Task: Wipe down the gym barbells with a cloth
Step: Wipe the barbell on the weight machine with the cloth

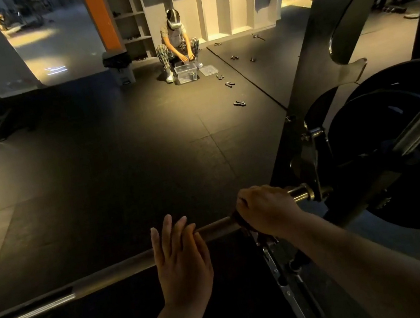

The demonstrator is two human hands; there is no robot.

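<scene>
The right hand [266, 210] is clenching a dark cloth [241, 222] round the bar [111, 273], just beside the collar [302, 193]. The left hand [182, 259] is lying flat on the bar, fingers straight, near the right. Rack [305, 105] and plates [395, 157] are crowding the right side; open floor [94, 163] is stretching ahead.

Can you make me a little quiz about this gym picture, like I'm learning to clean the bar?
1. True or false: the left hand rests on the barbell with straight fingers.
2. Which hand is curled round the bar, with the dark cloth under it? A: left. B: right hand.
3. Fill in: the person crouching far off has their hands over a clear plastic ____.

Key: 1 true; 2 B; 3 box.
</scene>
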